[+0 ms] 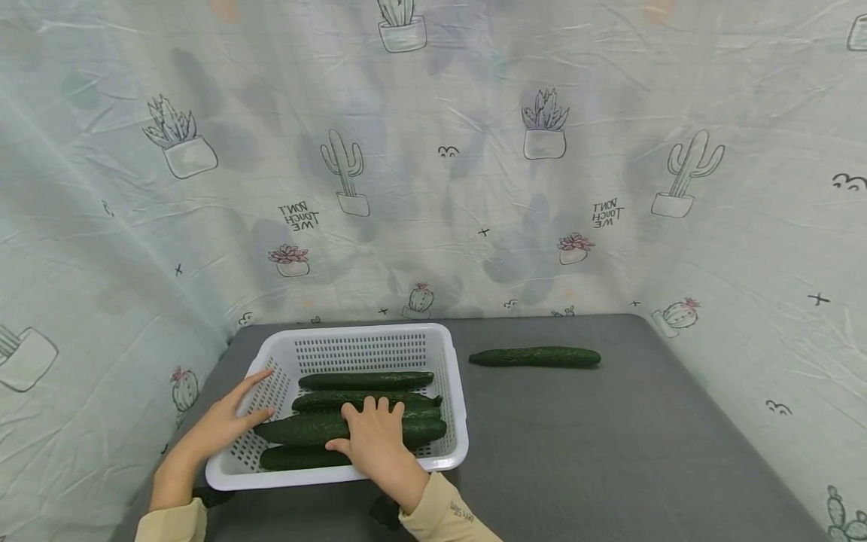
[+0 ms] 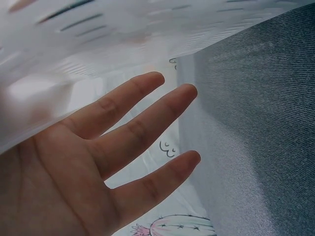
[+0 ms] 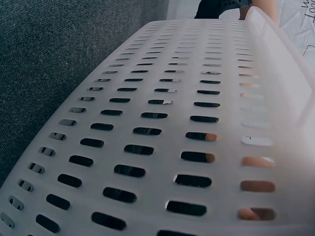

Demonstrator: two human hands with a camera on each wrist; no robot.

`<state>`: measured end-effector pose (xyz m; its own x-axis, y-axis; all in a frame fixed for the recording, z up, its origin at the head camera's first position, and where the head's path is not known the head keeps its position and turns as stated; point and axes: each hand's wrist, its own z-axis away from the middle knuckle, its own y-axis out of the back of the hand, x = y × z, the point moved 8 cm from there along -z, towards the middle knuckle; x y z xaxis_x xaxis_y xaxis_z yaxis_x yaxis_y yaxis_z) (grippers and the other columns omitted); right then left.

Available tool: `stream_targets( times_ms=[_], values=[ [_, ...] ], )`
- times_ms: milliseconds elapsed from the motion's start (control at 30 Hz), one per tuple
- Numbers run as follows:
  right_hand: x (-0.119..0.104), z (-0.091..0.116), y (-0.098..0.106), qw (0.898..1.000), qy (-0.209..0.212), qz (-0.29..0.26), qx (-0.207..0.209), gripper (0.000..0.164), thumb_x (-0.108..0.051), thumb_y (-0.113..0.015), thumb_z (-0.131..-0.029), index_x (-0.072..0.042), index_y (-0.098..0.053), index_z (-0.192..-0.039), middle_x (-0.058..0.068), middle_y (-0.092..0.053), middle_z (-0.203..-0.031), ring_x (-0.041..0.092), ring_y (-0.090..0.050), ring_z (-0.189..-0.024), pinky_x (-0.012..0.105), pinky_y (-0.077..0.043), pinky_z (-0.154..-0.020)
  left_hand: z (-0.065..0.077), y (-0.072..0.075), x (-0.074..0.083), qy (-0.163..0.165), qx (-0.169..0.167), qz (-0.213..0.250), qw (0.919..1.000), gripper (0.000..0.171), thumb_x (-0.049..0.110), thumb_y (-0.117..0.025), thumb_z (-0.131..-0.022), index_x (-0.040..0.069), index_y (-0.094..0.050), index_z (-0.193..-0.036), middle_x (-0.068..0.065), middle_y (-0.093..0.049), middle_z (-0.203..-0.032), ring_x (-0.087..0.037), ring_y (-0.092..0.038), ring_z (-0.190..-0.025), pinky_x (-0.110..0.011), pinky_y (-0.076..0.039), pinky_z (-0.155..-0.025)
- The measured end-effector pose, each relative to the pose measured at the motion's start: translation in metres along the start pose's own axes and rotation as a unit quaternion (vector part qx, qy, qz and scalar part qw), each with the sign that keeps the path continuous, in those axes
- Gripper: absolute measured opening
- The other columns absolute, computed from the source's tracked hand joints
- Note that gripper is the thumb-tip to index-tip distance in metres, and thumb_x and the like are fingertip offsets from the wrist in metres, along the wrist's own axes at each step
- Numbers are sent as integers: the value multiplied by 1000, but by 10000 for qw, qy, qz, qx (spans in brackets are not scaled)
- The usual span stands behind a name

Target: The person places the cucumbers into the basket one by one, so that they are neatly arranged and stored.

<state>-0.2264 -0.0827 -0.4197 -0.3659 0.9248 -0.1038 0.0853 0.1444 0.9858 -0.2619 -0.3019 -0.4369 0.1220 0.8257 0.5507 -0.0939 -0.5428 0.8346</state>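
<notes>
A white plastic basket (image 1: 459, 406) with slotted walls holds several dark green cucumbers lying side by side. My right hand (image 1: 381, 446) reaches over its near rim and grips a thick cucumber (image 1: 301, 429) from above, with the thumb on the near side and fingers across the far side. Slots in the right wrist view show bits of skin and dark green. My left hand (image 1: 226, 421) straddles the left rim. Its thumb and index finger extend inside the basket, while the other fingers (image 2: 147, 130) lie straight outside the wall in the left wrist view.
One more cucumber (image 1: 535, 357) lies on the grey table (image 1: 582, 444), right of the basket near the back edge. A pale curtain (image 1: 433, 165) printed with cacti surrounds the table at the back and both sides.
</notes>
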Motion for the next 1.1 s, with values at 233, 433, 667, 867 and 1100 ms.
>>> stream_targets(
  times_ms=[233,433,667,867,1100],
  values=[
    [2,-1,-1,10000,-67,-52,-20,39,-64,-58,-75,-31,-56,-96,-1,-53,-90,20,-44,-78,39,-34,-73,0,-1,2,-14,-21,53,10000,75,44,-55,-90,14,-19,-149,-34,-19,-146,-61,-27,-121,-72,-31,-82],
    [4,-1,0,10000,-73,-2,57,38,-64,-58,-75,-31,-56,-95,-2,-52,-91,19,-44,-77,37,-32,-72,0,-1,2,8,-83,58,9999,75,44,-54,-91,15,-18,-149,-34,-18,-146,-62,-26,-121,-72,-32,-81],
    [4,-1,-1,9999,47,-40,81,31,-60,-61,-76,-31,-57,-87,-3,-49,-87,18,-43,-79,38,-33,-73,0,-1,3,-77,-65,74,9999,74,43,-55,-91,14,-19,-149,-33,-19,-146,-61,-27,-121,-72,-32,-82],
    [3,0,2,9995,141,-14,278,24,-55,-58,-82,-31,-58,-86,-4,-50,-87,19,-44,-83,40,-35,-78,0,-1,1,-37,-112,55,9999,75,44,-54,-91,13,-18,-149,-34,-18,-146,-62,-26,-121,-72,-32,-81],
    [4,5,8,9973,270,0,677,24,-54,-58,-83,-32,-60,-93,-5,-51,-90,17,-41,-83,40,-33,-79,2,0,2,15,-151,89,9998,75,44,-54,-91,13,-17,-149,-34,-17,-146,-62,-25,-122,-73,-31,-82]
  ],
)
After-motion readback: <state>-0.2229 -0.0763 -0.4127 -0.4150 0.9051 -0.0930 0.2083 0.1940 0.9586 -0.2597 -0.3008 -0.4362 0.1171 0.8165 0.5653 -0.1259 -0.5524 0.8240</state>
